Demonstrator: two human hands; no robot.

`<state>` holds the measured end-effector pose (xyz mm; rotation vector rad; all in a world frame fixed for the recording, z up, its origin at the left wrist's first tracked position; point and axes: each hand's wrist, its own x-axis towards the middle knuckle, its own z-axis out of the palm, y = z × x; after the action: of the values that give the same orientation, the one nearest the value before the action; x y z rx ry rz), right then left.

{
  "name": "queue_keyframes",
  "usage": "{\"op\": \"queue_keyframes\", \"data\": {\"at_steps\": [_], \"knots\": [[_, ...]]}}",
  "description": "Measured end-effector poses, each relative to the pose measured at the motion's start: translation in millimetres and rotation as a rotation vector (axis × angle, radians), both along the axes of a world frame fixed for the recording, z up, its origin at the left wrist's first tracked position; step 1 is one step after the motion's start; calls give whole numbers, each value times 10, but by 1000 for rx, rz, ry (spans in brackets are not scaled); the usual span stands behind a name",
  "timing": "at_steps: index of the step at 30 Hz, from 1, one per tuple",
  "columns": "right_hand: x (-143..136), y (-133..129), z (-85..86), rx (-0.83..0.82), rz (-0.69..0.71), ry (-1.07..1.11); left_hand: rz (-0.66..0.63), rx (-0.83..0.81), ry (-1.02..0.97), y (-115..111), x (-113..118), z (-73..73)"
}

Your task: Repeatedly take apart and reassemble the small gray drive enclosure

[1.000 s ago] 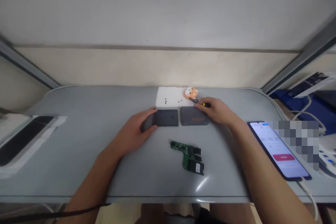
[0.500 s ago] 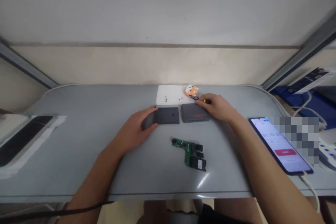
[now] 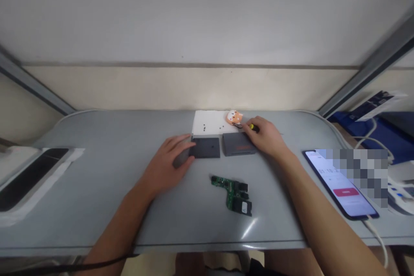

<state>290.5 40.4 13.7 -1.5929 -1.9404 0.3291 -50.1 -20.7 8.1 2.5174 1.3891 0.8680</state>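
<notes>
My left hand (image 3: 171,161) rests at the left end of a flat dark grey cover plate (image 3: 207,148), fingers spread and thumb by its near edge. The fingers hide that end of the plate. Pinched in my right hand (image 3: 263,135) is a small screwdriver (image 3: 254,128) with a black and yellow handle; a thin shaft shows past the hand. Just left of this hand sits a dark grey box-shaped housing (image 3: 237,144) with slots along its front. A green circuit board (image 3: 230,192) with black connectors lies nearer to me.
Several tiny dark screws (image 3: 204,127) lie on a white sheet (image 3: 210,118) at the back. An orange and white animal-shaped case (image 3: 234,117) with a black loop sits on its right. A lit phone (image 3: 343,189) on a cable lies right; a dark-screened device (image 3: 35,177) lies left.
The view has tilted slightly, so everything sits a little lower. My left fingers have loosened and spread over the plate's end. My right hand keeps the screwdriver near the housing.
</notes>
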Motion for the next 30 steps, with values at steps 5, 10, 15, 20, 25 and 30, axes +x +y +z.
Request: {"op": "queue_keyframes", "data": {"at_steps": [5,10,15,20,25,30], "knots": [[-59,-12,-7,-19,55,-40,-290,182,115,-177,281,62],[-51,16,-20,-72,49,-63,-379,44,144,-231,446,50],[-68,29,-32,-65,51,-69,-272,38,112,-175,349,27],[-51,23,-30,-73,28,-25,-147,50,62,-125,205,-10],[-35,9,-12,-112,9,-14,-123,76,57,-89,167,-23],[-80,-2,-51,-64,-34,-28,-106,96,60,-95,189,-36]]}}
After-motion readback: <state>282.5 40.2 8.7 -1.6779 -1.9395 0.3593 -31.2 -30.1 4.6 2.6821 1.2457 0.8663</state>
